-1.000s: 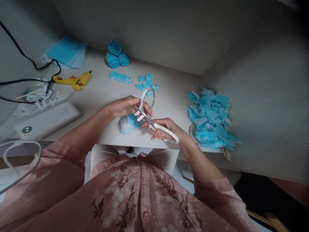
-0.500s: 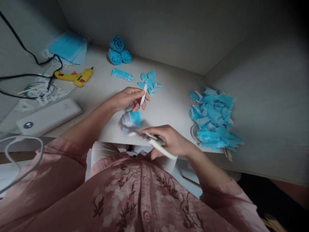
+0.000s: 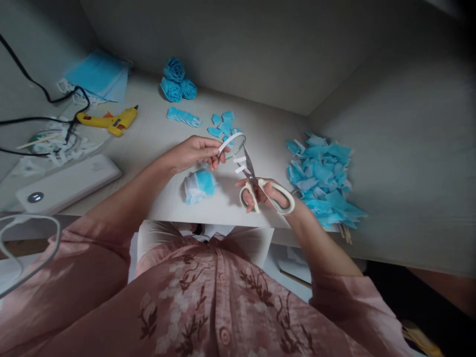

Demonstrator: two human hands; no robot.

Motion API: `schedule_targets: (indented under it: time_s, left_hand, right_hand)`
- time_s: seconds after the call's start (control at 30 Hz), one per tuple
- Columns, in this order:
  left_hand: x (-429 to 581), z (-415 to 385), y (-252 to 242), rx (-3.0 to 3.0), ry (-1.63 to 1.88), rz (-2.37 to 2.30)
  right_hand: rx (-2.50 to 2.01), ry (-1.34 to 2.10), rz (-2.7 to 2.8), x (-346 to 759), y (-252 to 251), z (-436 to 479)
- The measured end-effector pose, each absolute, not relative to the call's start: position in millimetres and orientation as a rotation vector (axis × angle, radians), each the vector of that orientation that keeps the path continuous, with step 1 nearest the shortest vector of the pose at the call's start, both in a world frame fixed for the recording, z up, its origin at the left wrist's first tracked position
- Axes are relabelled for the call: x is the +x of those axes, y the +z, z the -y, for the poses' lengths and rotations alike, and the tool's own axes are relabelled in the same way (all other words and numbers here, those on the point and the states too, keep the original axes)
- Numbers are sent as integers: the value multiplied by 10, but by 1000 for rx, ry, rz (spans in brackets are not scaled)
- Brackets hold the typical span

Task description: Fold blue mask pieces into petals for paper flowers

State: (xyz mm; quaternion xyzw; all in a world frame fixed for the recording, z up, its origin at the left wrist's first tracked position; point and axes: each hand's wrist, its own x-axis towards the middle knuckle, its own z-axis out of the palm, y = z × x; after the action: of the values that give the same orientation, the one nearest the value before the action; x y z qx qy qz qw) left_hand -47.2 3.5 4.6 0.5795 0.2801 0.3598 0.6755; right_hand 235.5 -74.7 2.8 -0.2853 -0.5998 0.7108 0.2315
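My left hand (image 3: 203,152) pinches a narrow white ring (image 3: 235,139), which looks like a thin roll of double-sided tape with some green print on its inner side. My right hand (image 3: 269,193) has its fingers through the cream handles of a pair of scissors (image 3: 253,181). The blades point up and away, parted, with one tip at the right side of the ring. Two short white strips (image 3: 241,164) lie against the blades. Below my left hand, a rolled blue and white piece of fabric (image 3: 200,186) rests on the table.
Small blue cut pieces (image 3: 225,124), a pleated blue strip (image 3: 184,117) and three blue fabric roses (image 3: 174,79) lie further back. Left are flat blue masks (image 3: 97,74), a yellow glue gun (image 3: 108,121) with cable and a white power bank (image 3: 69,183). A blue pile (image 3: 322,173) is right.
My right hand has raised the scissors from near the table's front edge up to the white ring. My left hand has turned the ring so its round shape shows. The view has shifted slightly.
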Motion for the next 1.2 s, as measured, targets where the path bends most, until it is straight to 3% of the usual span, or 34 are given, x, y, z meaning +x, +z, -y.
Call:
schedule_targets:
  time_s: [0.73,1.2]
  left_hand:
    - [-443,-10,-32,1327,694,-613]
    - [-445,-22,-64,1391,693,-611]
  right_hand:
    - [-782,1888,1723,2078,84,596]
    - [-679,2121,1382,1965,-37,614]
